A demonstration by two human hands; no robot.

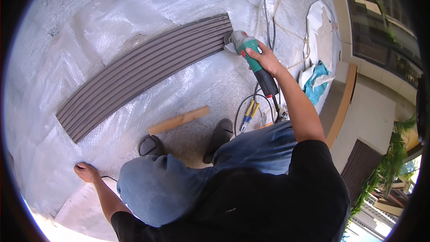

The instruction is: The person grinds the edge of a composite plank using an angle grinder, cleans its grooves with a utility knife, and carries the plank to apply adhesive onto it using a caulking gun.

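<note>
My right hand [264, 58] grips a green and black angle grinder [251, 58] with a silver head. Its wheel and guard are at the right end of a long ribbed grey-brown panel [143, 76], which lies on crinkled clear bubble sheeting [103, 27]; whether the wheel touches it, I cannot tell. My left hand [86, 173] is low on the left, fingers curled down against the sheeting, below the panel's left end; what they hold, if anything, is hidden.
A wooden batten [178, 119] lies near my shoes. Yellow-handled pliers [248, 114] sit among black cables and cord at my right. Beyond them are torn white and turquoise sheets [316, 87], a wooden-edged ledge [345, 103], another ribbed panel [358, 170], plants and a glazed wall.
</note>
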